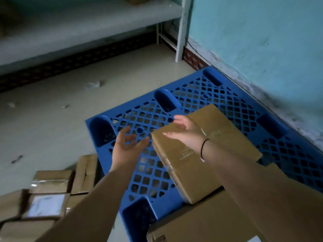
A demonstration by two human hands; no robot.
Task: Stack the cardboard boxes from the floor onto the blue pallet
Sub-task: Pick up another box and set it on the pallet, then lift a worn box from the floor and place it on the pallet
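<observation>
Box on pallet | hands — spread, empty | floor boxes left

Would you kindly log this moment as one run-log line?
left hand: open, empty | right hand: open, over box | box: on blue pallet | floor boxes: waiting

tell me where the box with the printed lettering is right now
In the head view, the lettered box lies flat on the blue pallet, right of centre, under the open right hand.
</observation>
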